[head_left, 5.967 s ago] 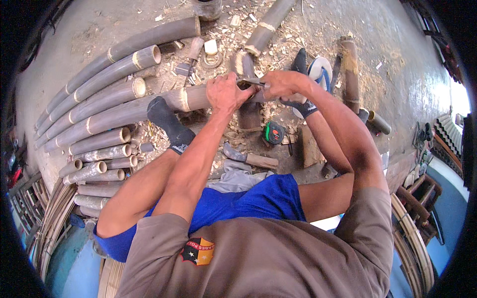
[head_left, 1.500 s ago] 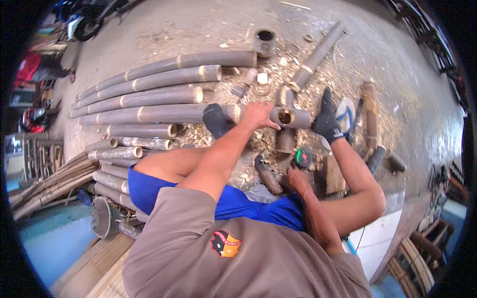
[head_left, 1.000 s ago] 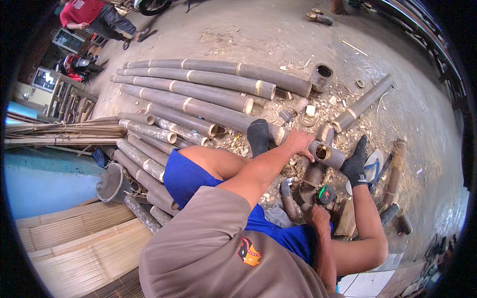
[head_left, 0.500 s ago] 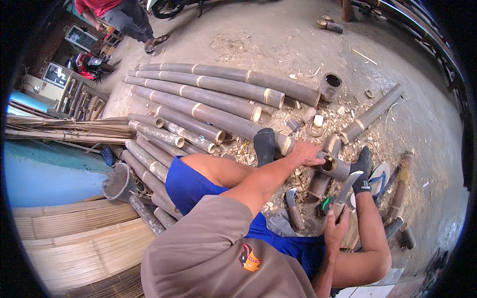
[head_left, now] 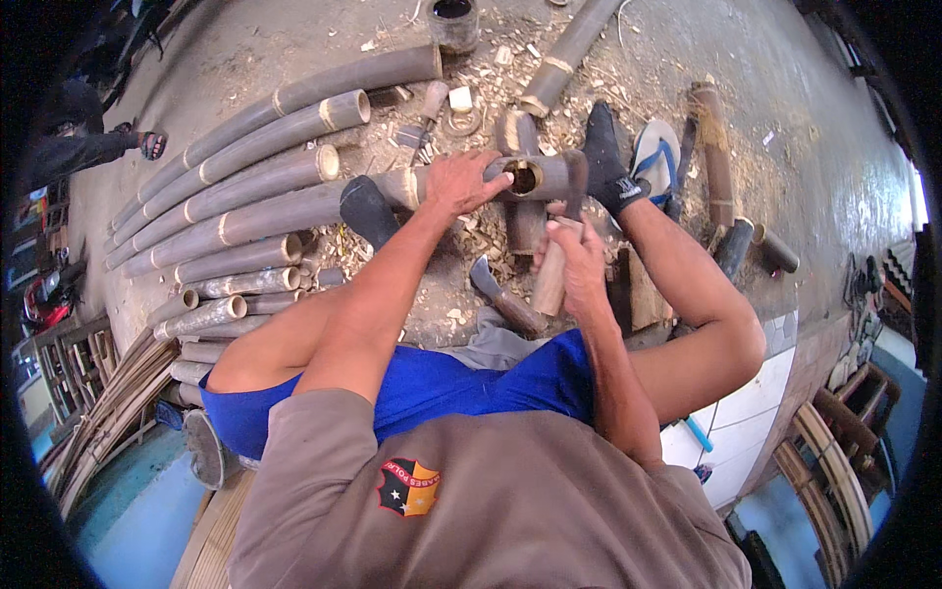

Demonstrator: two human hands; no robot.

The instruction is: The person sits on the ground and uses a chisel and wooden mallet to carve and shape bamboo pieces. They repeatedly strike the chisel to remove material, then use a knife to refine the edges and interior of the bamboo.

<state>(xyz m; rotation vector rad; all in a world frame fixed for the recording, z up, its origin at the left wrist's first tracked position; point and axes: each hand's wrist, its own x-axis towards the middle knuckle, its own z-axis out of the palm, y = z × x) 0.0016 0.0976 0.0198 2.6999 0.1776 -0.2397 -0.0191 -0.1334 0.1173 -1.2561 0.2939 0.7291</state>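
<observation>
A long brown bamboo pole (head_left: 319, 204) runs from the far left to in front of me, with a hole cut in its upper side near the right end. It rests across a short thick bamboo piece (head_left: 525, 231). My left hand (head_left: 461, 185) lies on the pole just left of the hole, fingers stretched over it. My right hand (head_left: 577, 257) is closed round the wooden handle of a curved knife (head_left: 577, 187), its blade upright at the pole's right end; whether it touches is unclear. A second curved knife (head_left: 505, 299) lies on the ground between my legs.
Several bamboo poles (head_left: 275, 123) lie at the left. Wood chips (head_left: 505, 59) litter the floor. A bamboo length (head_left: 569, 54) lies ahead, near a dark-mouthed container (head_left: 453, 27). Beside my right foot is a sandal (head_left: 655, 162). Another person's foot (head_left: 152, 145) shows far left.
The view has tilted down and turned. My right hand has brought the knife forward from near my right leg to the pole's end. My left hand stays on the pole.
</observation>
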